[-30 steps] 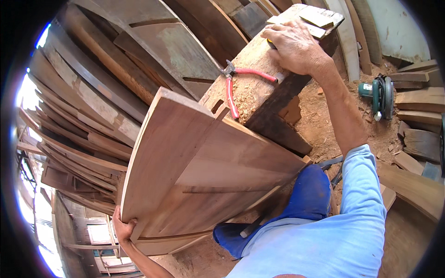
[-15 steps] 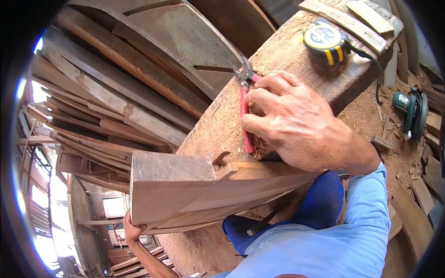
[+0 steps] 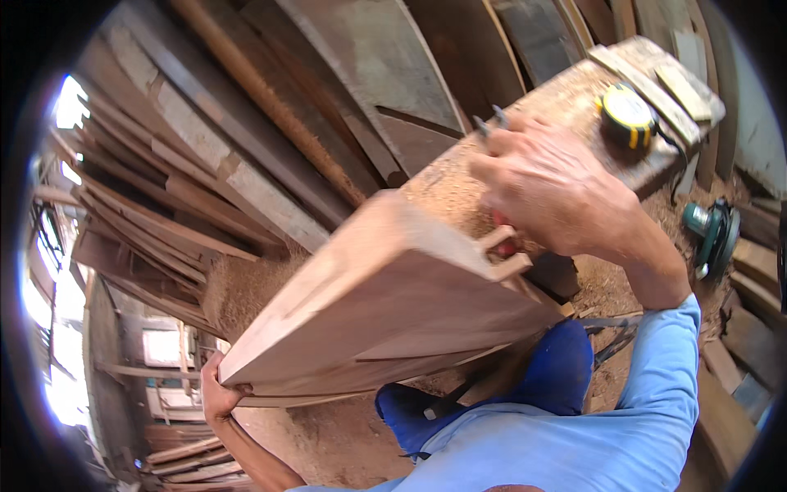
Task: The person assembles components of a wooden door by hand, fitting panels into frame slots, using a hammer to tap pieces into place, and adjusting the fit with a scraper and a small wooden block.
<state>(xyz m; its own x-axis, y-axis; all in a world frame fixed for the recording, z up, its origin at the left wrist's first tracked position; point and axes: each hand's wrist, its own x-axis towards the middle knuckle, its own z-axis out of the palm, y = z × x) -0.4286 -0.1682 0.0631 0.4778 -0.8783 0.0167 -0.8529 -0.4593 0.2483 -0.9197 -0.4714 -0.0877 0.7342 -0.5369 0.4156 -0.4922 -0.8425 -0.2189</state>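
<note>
My right hand (image 3: 548, 187) is closed round a pair of red-handled pliers (image 3: 505, 238). Its dark jaws, slightly parted, stick out past my fingers over the bench, and most of the handles are hidden by the hand. A large wooden panel (image 3: 402, 307), perhaps a door or shutter, leans tilted against the bench in front of my body. Small wooden prongs (image 3: 510, 264) project from its upper edge, just below my right hand. My left hand (image 3: 220, 387) grips the panel's lower left corner, with the thumb on the near side.
The sawdust-covered workbench (image 3: 451, 180) carries a yellow-and-black tape measure (image 3: 627, 115) and thin wood strips (image 3: 648, 90). A green power tool (image 3: 709, 234) lies on the littered floor at right. Long boards (image 3: 246, 107) lean along the far left side.
My right hand has closed on the pliers, which lay on the bench, and lifted them. The panel has turned and tilted, its upper end rising; my left hand still holds its corner.
</note>
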